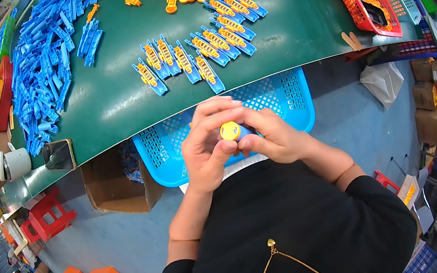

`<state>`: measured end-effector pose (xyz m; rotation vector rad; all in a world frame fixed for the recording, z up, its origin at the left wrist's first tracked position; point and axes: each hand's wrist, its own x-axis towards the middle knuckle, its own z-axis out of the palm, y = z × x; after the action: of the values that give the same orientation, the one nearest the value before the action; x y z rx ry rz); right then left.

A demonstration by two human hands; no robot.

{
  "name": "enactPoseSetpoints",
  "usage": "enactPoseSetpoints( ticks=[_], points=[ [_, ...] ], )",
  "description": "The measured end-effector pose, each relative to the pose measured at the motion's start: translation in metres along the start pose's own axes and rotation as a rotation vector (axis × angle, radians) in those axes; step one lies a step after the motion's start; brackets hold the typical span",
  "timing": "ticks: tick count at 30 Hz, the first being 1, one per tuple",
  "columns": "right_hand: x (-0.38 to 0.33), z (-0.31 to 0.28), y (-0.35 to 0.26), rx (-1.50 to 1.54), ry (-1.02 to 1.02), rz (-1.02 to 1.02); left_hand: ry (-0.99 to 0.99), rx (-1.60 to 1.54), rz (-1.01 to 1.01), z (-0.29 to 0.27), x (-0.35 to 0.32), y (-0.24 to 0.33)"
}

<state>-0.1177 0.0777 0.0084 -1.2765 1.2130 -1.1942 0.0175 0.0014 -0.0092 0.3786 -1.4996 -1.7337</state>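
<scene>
Clearances and obstructions, green bench (307, 32)

Bare lanes: right of the blue-and-orange assemblies (208, 50); also between them and the blue-part heap (44, 71). Obstructions: red basket (354, 3), far right; phone (59, 156) and mug (17, 163), left near edge; blue basket (307, 100), below the hands (203, 147) (274, 135).

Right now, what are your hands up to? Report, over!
Left hand and right hand closed around blue-and-yellow piece. Its yellow round end faces the camera. Blue basket behind hands in view; nothing seen blocking them.

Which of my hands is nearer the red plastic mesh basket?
Right. Your right hand is below and left of the basket in view; your left hand lies farther left.
</scene>
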Motion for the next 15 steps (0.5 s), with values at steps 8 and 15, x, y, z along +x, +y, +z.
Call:
enactPoseSetpoints(
  ticks=[8,15],
  points=[
    [0.004,0.004,0.003,-0.291,0.131,-0.254,0.088,-0.220,-0.093,0.003,-0.007,0.002],
    [0.007,0.012,0.013,-0.479,0.260,-0.399,0.200,-0.174,-0.107,0.012,-0.010,0.009]
  ],
)
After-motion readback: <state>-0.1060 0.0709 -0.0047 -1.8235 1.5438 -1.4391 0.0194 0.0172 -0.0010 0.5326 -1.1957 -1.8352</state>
